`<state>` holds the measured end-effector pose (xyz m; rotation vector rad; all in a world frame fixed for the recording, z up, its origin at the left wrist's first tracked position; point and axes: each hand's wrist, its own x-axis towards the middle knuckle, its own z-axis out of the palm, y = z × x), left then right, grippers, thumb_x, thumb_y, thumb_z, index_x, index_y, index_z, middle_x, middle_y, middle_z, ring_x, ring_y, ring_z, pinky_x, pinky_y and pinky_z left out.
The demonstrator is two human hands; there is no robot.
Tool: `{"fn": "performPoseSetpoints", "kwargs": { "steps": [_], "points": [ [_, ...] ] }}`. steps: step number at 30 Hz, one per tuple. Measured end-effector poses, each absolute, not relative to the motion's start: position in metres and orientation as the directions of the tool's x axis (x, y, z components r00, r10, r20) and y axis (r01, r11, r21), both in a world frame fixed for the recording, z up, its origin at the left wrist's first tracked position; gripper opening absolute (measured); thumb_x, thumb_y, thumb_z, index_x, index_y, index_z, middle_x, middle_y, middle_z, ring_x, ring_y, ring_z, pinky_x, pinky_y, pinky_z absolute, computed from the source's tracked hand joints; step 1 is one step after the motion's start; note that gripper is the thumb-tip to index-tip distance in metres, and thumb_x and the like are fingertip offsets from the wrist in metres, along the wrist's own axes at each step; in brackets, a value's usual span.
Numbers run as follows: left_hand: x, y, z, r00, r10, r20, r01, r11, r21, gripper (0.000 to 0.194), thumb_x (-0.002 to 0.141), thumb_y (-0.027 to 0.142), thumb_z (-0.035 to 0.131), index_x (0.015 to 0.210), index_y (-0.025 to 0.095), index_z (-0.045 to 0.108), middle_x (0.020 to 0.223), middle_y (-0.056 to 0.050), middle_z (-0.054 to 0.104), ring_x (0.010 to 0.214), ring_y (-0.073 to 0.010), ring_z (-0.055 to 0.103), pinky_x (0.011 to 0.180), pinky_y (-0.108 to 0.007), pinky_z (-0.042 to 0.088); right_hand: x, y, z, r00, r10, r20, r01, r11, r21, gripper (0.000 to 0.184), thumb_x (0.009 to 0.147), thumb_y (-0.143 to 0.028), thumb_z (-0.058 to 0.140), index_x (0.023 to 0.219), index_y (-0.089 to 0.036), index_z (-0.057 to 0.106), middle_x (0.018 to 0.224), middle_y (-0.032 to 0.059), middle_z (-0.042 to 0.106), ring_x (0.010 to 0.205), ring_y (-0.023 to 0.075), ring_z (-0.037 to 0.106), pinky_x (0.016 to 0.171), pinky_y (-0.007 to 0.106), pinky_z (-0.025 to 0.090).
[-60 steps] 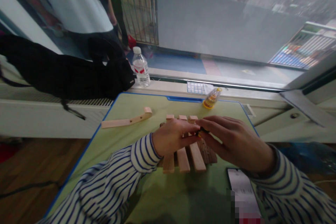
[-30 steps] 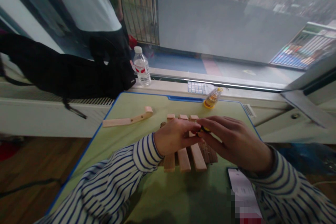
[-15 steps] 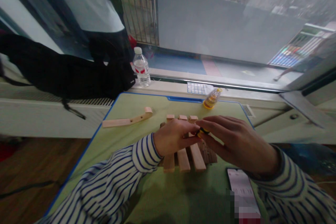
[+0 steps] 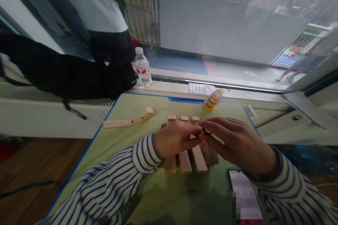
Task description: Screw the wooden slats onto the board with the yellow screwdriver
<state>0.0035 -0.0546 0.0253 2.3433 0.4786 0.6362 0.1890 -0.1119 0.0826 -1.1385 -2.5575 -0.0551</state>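
My right hand (image 4: 233,140) closes its thumb and fingertips round a small yellow-and-black handle (image 4: 205,132), which looks like a screwdriver's. The rest of that tool is hidden. My left hand (image 4: 175,137) meets it from the left, its thumb and forefinger closed at the tool's near end; what they pinch is hidden. Both hands are over three pale wooden strips (image 4: 185,161) lying side by side, with small end blocks at the far side. Darker brown wood (image 4: 210,152) shows under and beside the strips. Their middles are covered by my hands.
On the green table (image 4: 148,197) lie a curved wooden piece (image 4: 129,122) with holes at left, a glue bottle (image 4: 213,99) at the back, and a phone (image 4: 244,190) at right. A water bottle (image 4: 142,67) and a black bag (image 4: 71,74) are on the sill. People stand beyond the glass.
The yellow and black parts of the handle show differently between my right fingertips, as if turned. Both hands stay in nearly the same place. Beyond the glass, people have moved.
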Motion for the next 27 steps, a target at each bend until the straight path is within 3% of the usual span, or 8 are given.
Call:
{"fn": "performPoseSetpoints", "kwargs": {
  "steps": [27],
  "points": [
    [0.0068, -0.0559, 0.0231, 0.787, 0.528, 0.319, 0.214, -0.719, 0.661, 0.017, 0.084, 0.023, 0.054, 0.097, 0.015, 0.061, 0.082, -0.002, 0.063, 0.076, -0.0136, 0.057, 0.069, -0.024, 0.044, 0.1892, -0.1115, 0.0831, -0.622, 0.716, 0.318, 0.726, 0.679, -0.11, 0.025, 0.089, -0.03, 0.047, 0.108, -0.017, 0.056, 0.097, 0.0079, 0.066, 0.084, 0.0171, 0.062, 0.072, 0.031, 0.049]
  ]
}}
